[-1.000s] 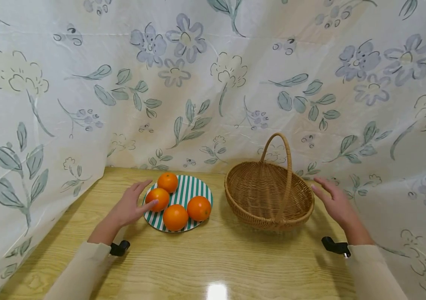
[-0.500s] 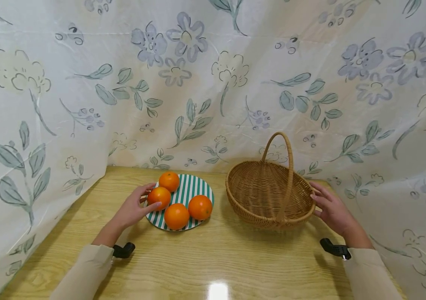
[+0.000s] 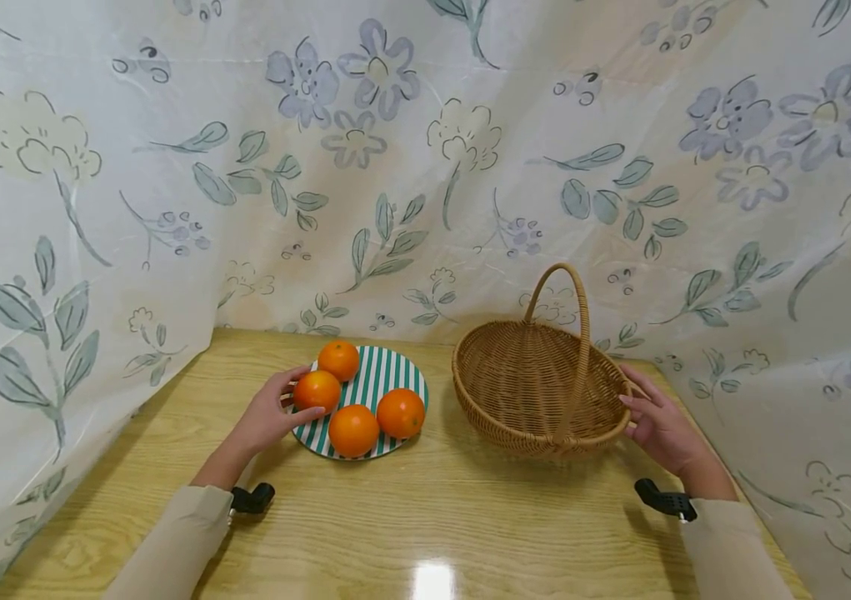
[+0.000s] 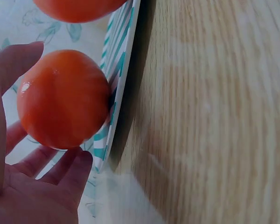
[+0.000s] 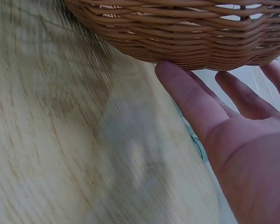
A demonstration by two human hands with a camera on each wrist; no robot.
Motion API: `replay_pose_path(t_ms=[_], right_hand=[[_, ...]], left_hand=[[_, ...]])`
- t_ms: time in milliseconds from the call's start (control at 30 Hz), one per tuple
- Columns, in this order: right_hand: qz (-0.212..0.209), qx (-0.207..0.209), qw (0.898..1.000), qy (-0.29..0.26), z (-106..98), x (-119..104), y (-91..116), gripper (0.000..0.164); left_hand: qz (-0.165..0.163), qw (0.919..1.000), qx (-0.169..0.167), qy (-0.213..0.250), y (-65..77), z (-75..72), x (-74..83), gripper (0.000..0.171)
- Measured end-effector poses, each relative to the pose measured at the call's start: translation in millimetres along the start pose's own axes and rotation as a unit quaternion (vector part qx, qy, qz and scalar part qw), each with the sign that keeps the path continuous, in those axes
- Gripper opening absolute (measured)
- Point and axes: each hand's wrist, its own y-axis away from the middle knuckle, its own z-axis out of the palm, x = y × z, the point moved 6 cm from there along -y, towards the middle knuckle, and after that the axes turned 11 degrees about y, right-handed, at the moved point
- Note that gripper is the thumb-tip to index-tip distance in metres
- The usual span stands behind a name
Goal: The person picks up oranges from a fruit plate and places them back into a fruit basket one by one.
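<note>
Left hand (image 3: pixel 263 412) cupped round the leftmost orange (image 3: pixel 317 392): fingers curved on its far-left side, thumb on the near side; how firm, can't tell. That orange sits at the plate's left edge, no clear lift. Striped plate (image 3: pixel 397 372) is on the desk (image 3: pixel 365 533), other oranges on it: rear (image 3: pixel 338 360), front (image 3: pixel 353 431), right (image 3: pixel 400 413).

Key relation: wicker basket (image 3: pixel 493 429) stands right of the plate, apart from it, so the left hand's orange is across from it with two oranges partly between. Basket's long axis looks roughly left-right, handle (image 3: pixel 583 329) arching front-to-back. Right hand (image 3: pixel 661 429) is nearer the basket: fingers fairly straight, tips touching its right underside.
</note>
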Motion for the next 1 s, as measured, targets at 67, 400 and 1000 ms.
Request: replay_pose_path(t_ms=[67,400,1000], right_hand=[[0.006,0.000,1.000,-0.005,0.0,1.2,0.4,0.060],[0.024,0.005,1.000,-0.017,-0.4,4.2,1.1,0.062],[0.014,0.001,0.999,-0.036,1.4,3.4,0.3,0.063]], left_hand=[[-0.002,1.0000,0.000,-0.006,-0.6,0.7,-0.5,0.086],[-0.034,0.9993,0.015,-0.011,-5.6,1.3,-2.0,0.086],[-0.035,0.9987,0.036,0.011,-7.8,-2.3,0.4,0.081]])
